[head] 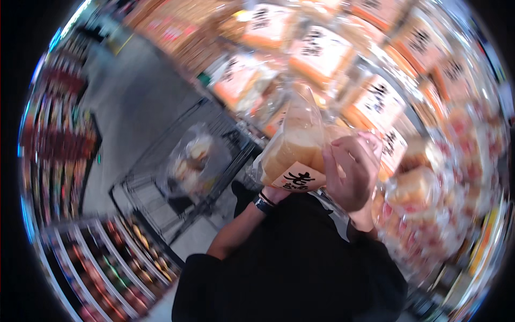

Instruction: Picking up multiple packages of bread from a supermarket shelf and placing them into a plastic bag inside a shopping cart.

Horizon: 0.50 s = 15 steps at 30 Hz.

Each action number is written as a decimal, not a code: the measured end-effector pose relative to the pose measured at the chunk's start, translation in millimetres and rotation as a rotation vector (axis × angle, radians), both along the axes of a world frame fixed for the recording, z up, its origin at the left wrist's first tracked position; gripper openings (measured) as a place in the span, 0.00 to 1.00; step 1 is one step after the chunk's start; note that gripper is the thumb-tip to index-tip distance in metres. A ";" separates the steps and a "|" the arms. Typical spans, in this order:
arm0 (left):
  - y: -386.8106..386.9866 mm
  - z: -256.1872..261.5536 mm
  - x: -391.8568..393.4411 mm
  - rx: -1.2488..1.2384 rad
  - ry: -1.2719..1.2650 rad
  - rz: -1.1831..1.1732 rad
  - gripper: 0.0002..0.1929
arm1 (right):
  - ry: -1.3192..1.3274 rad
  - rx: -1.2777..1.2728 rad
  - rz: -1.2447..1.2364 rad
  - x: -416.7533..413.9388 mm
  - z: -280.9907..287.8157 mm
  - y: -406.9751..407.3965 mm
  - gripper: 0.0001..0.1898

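A clear plastic bag of bread with a printed orange label is held in front of my body. My left hand, with a dark band at the wrist, supports it from below, its fingers hidden under the bag. My right hand is at the bag's right side with its fingers bent; blur hides whether they pinch the plastic. Just beyond the bread lie more packaged loaves with orange and white labels.
At the left stands a wire shopping cart holding a clear bag of bread or buns. Bagged breads are heaped at the right. Stocked shelves line the lower left, beside a grey floor aisle.
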<state>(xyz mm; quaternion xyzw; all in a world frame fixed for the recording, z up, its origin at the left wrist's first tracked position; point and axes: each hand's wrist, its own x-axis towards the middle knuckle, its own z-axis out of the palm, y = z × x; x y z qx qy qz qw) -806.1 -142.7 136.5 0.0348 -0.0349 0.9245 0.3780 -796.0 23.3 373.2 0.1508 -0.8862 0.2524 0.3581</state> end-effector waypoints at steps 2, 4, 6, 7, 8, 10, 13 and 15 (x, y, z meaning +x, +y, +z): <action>-16.4 -4.2 0.8 0.036 -0.132 0.058 0.33 | -0.007 0.012 0.143 -4.6 -3.9 -19.4 0.09; -54.8 12.2 9.9 -0.318 0.166 0.287 0.31 | -0.166 0.078 0.274 -12.8 1.7 -35.4 0.16; -82.9 8.9 11.7 -0.567 0.256 0.400 0.28 | -0.288 0.122 0.402 -27.1 6.5 -45.1 0.18; -92.7 -6.2 8.6 -0.567 0.236 0.456 0.28 | -0.403 0.158 0.474 -35.3 10.1 -50.9 0.20; -102.6 -21.8 3.1 -0.369 0.076 0.411 0.29 | -0.473 0.164 0.543 -43.7 17.9 -59.3 0.23; -118.8 -32.0 -3.9 -0.151 -0.078 0.390 0.29 | -0.571 0.188 0.674 -64.8 13.6 -66.5 0.25; -146.8 -31.3 -13.2 -0.092 -0.105 0.431 0.30 | -0.739 0.230 0.806 -87.5 17.1 -96.9 0.33; -169.0 -30.3 -17.2 -0.055 -0.121 0.446 0.30 | -0.588 0.318 0.771 -96.9 17.2 -120.6 0.37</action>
